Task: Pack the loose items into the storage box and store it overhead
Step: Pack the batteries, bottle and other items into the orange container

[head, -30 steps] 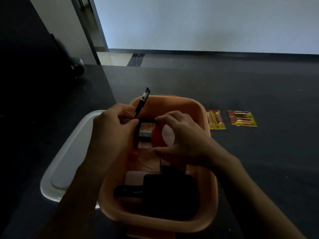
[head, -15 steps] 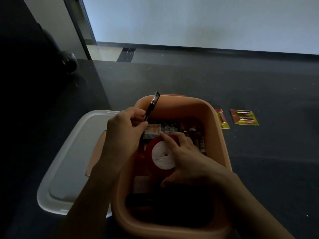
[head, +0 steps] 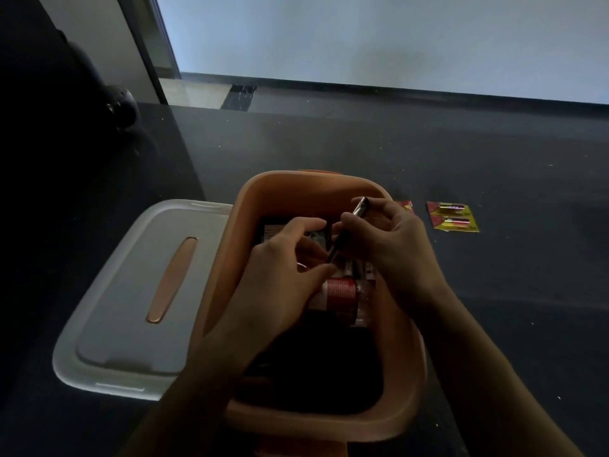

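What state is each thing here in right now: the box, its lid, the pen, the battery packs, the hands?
Storage box: open, partly filled.
Lid: off, lying beside the box.
Pen: held over the box.
Battery packs: unpacked, on the counter.
Left hand: pinching the pen.
Right hand: gripping the pen.

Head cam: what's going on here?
A person is packing an orange box on a dark floor. Both hands hold a pen over it: the right hand at its upper end, the left hand lower down. The white lid lies beside the box; battery packs remain outside.
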The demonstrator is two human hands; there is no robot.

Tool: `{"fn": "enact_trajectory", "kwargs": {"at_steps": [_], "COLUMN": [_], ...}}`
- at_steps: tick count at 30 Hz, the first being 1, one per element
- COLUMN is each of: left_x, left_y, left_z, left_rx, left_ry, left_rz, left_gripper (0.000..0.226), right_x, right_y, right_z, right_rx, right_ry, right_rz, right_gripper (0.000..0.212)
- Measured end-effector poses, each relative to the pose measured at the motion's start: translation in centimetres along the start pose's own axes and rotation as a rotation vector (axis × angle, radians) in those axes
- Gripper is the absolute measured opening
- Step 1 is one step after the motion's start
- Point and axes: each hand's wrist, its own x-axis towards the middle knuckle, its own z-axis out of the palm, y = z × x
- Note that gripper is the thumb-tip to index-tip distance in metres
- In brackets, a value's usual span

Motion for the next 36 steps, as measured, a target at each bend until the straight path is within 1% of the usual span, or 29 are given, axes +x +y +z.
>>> {"fn": "enact_trajectory", "kwargs": {"at_steps": [2,4,5,7,8,9,12,14,18,20,22,24,26,28,30,32,34,36], "left_x": [-0.2,-0.4,-0.3,0.3,0.8,1.2,2.2,2.5,2.0,1.7,1.6,1.6,1.6,1.6,1.5,1.2,0.6,0.0], "left_y": [0.1,-0.3,-0.8,-2.3,-3.0,-3.6,-4.6,-4.9,-4.5,-4.1,-3.8,-3.6,-3.4,-3.2,-3.3,-3.5,-3.7,-4.0], "left_z": [0.3,0.1,-0.1,-0.4,-0.5,-0.6,-0.9,-1.1,-1.4,-1.2,-1.0,-0.9,-0.9,-1.1,-1.3,-1.6,-1.6,-1.1], "left_rx": [0.016,0.067,0.131,0.348,0.44,0.477,0.387,0.402,0.681,0.748,0.7,0.633,0.625,0.662,0.68,0.635,0.575,0.61], "left_ry": [-0.044,-0.081,-0.092,-0.131,-0.171,-0.228,-0.4,-0.439,-0.492,-0.489,-0.487,-0.519,-0.555,-0.547,-0.49,-0.445,-0.493,-0.592], "left_rz": [0.063,0.115,0.13,0.135,0.11,0.062,-0.106,-0.146,-0.142,-0.125,-0.141,-0.152,-0.132,-0.072,0.01,0.069,0.052,0.019], "left_gripper": [0.057,0.06,0.064,0.073,0.079,0.084,0.094,0.101,0.118,0.117,0.112,0.105,0.101,0.1,0.102,0.104,0.105,0.104], "right_x": [-0.2,-0.2,-0.2,-0.3,-0.3,-0.2,0.0,0.2,0.5,0.7,0.9,1.2,1.4,1.6,1.6,1.7,1.8,2.0], "right_y": [0.0,0.1,0.2,0.5,0.6,0.8,0.9,0.8,0.7,0.7,0.5,0.5,0.6,0.8,1.0,1.1,1.2,1.2], "right_z": [-0.6,-1.6,-2.1,-2.8,-3.0,-3.0,-2.6,-2.3,-1.5,-1.2,-1.1,-1.0,-0.8,-0.7,-0.6,-0.6,-0.7,-0.6], "right_rx": [-0.014,-0.105,-0.175,-0.274,-0.301,-0.324,-0.37,-0.402,-0.412,-0.388,-0.375,-0.362,-0.354,-0.358,-0.369,-0.378,-0.385,-0.397], "right_ry": [-0.015,-0.031,-0.027,0.008,0.034,0.057,0.081,0.085,0.076,0.073,0.074,0.079,0.079,0.075,0.064,0.057,0.047,0.038], "right_rz": [0.0,-0.018,-0.044,-0.107,-0.14,-0.171,-0.232,-0.258,-0.27,-0.271,-0.28,-0.277,-0.27,-0.27,-0.275,-0.284,-0.289,-0.291], "right_gripper": [0.044,0.047,0.047,0.045,0.043,0.041,0.038,0.039,0.045,0.044,0.04,0.038,0.038,0.039,0.039,0.039,0.039,0.04]}}
